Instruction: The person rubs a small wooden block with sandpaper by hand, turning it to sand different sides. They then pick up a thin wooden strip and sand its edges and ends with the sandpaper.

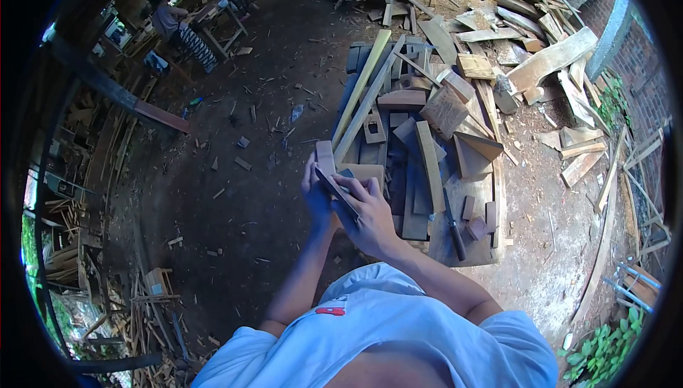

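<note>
My left hand [313, 190] is wrapped round a small reddish wood block [324, 154], its top end standing up above the fingers. Pressed close against that block is a dark, thin, flat piece [336, 193], gripped by my right hand [368, 210]; its kind cannot be made out. Both hands meet in front of my body, just off the left edge of the workbench [498, 210]. Beyond my right fingers lies a pale wood block [368, 174] on the bench.
Long strips [364, 85], a wooden post [429, 164], blocks with cut holes [374, 129] and a dark-handled knife-like tool [456, 235] lie on the bench. Scrap wood [491, 25] is heaped behind. Two people, one by a trestle [226, 35], are at the far left.
</note>
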{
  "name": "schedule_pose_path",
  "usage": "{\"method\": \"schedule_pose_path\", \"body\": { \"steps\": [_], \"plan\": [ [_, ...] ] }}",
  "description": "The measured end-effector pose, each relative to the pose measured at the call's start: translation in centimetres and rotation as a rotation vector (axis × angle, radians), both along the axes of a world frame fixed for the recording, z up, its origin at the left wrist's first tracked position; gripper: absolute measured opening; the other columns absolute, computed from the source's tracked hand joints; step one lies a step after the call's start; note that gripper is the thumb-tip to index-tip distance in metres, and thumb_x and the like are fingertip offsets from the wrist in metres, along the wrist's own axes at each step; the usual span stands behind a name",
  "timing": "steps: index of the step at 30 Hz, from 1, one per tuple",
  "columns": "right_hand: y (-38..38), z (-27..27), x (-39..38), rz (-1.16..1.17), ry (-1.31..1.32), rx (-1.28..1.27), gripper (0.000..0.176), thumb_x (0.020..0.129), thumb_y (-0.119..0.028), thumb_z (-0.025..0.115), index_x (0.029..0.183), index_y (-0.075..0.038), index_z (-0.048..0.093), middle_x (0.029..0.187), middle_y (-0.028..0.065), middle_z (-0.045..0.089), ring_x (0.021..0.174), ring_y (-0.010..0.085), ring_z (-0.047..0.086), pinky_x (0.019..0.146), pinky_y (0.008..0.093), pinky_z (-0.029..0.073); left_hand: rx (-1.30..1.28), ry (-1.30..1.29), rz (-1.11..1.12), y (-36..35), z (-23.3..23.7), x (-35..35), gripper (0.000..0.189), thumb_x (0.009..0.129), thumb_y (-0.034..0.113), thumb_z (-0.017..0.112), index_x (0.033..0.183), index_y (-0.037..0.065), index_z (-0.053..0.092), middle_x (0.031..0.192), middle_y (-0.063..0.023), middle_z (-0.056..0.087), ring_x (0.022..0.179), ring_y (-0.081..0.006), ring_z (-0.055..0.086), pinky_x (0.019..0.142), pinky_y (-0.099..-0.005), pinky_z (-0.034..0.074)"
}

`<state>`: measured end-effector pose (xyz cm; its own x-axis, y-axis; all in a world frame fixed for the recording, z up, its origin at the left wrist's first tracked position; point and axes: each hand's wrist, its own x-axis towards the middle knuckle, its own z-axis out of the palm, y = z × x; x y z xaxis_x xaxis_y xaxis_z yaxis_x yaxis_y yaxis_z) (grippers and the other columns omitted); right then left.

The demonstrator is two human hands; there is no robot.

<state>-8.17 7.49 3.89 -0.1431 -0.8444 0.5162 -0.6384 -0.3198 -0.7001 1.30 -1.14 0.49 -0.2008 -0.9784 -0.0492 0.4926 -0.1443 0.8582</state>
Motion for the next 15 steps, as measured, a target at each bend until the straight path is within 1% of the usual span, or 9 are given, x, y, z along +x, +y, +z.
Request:
{"method": "schedule_pose_path", "body": {
  "steps": [1, 3, 4, 7, 9, 11, 12, 13, 15],
  "plan": [
    [0.1, 0.0, -0.1, -0.004, 0.012, 0.006, 0.028, 0.087, -0.019, 0.057, 0.113, -0.010, 0.063, 0.120, 0.0047, 0.055, 0.091, 0.0298, 0.048, 0.079, 0.0372, 0.047, -0.001, -0.004, 0.001, 0.4, 0.4, -0.3, 0.038, 0.100, 0.025, 0.037, 0.129, 0.002, 0.048, 0.111, -0.0070, 0.059, 0.104, -0.0146, 0.055, 0.090, -0.0285, 0.043],
    [-1.6, 0.5, -1.3, -0.072, 0.052, 0.010, 0.027, 0.087, -0.020, 0.058, 0.111, -0.010, 0.064, 0.119, 0.0036, 0.056, 0.090, 0.0289, 0.048, 0.079, 0.0361, 0.047, -0.311, -0.480, 0.028, 1.9, 0.5, -0.7, 0.038, 0.100, 0.027, 0.039, 0.130, 0.005, 0.048, 0.112, -0.0070, 0.056, 0.104, -0.0165, 0.055, 0.093, -0.0324, 0.042],
    [-2.7, 0.6, -2.0, -0.094, 0.022, 0.021, 0.027, 0.086, -0.021, 0.059, 0.111, -0.010, 0.064, 0.118, 0.0027, 0.056, 0.090, 0.0282, 0.048, 0.078, 0.0351, 0.047, -0.041, -0.282, 0.080, 3.1, 1.0, -2.0, 0.036, 0.100, 0.027, 0.039, 0.126, 0.006, 0.051, 0.116, -0.0070, 0.055, 0.108, -0.0150, 0.054, 0.093, -0.0316, 0.042],
    [-2.9, 0.2, -1.8, -0.115, 0.009, -0.008, 0.027, 0.086, -0.020, 0.059, 0.110, -0.010, 0.064, 0.118, 0.0035, 0.056, 0.090, 0.0288, 0.048, 0.078, 0.0355, 0.047, -0.121, -0.265, 0.048, 2.1, 0.8, -1.9, 0.043, 0.100, 0.029, 0.039, 0.133, 0.002, 0.046, 0.119, -0.0076, 0.055, 0.106, -0.0143, 0.055, 0.091, -0.0296, 0.044],
    [-0.7, 0.0, -0.5, -0.043, 0.001, 0.020, 0.025, 0.088, -0.021, 0.057, 0.108, -0.010, 0.064, 0.119, 0.0049, 0.056, 0.090, 0.0294, 0.048, 0.078, 0.0368, 0.047, -0.099, -0.261, 0.043, 0.8, 0.7, -1.0, 0.043, 0.100, 0.029, 0.039, 0.133, 0.002, 0.045, 0.119, -0.0089, 0.055, 0.104, -0.0139, 0.056, 0.088, -0.0292, 0.046],
    [0.3, -0.2, 0.1, -0.043, 0.007, -0.011, 0.025, 0.088, -0.021, 0.056, 0.110, -0.011, 0.064, 0.118, 0.0044, 0.056, 0.090, 0.0291, 0.048, 0.078, 0.0362, 0.047, 0.014, -0.030, 0.041, 0.4, 1.1, -0.6, 0.039, 0.098, 0.029, 0.043, 0.127, 0.004, 0.050, 0.113, -0.0061, 0.058, 0.098, -0.0137, 0.059, 0.085, -0.0295, 0.047],
    [-0.1, -0.1, -0.3, -0.039, 0.004, -0.006, 0.025, 0.088, -0.021, 0.056, 0.110, -0.011, 0.064, 0.118, 0.0044, 0.056, 0.090, 0.0291, 0.048, 0.078, 0.0362, 0.047, -0.020, -0.125, 0.043, 0.3, -0.4, -0.4, 0.038, 0.098, 0.029, 0.042, 0.126, 0.004, 0.051, 0.110, -0.0055, 0.058, 0.096, -0.0131, 0.059, 0.083, -0.0289, 0.047],
    [-0.9, 0.1, -1.1, -0.069, 0.022, 0.020, 0.026, 0.088, -0.022, 0.056, 0.111, -0.011, 0.064, 0.118, 0.0042, 0.056, 0.091, 0.0288, 0.048, 0.079, 0.0356, 0.047, -0.010, -0.130, 0.047, 1.3, -0.1, -0.8, 0.038, 0.098, 0.029, 0.042, 0.126, 0.004, 0.051, 0.110, -0.0055, 0.058, 0.096, -0.0131, 0.059, 0.083, -0.0289, 0.047],
    [-2.8, 0.4, -2.5, -0.128, 0.023, 0.062, 0.028, 0.089, -0.023, 0.055, 0.113, -0.011, 0.064, 0.118, 0.0038, 0.057, 0.093, 0.0280, 0.048, 0.080, 0.0346, 0.047, -0.064, -0.301, 0.041, 3.0, 1.3, -2.2, 0.038, 0.098, 0.028, 0.042, 0.126, 0.004, 0.051, 0.106, -0.0049, 0.057, 0.094, -0.0138, 0.059, 0.083, -0.0291, 0.048]
  ]
}}
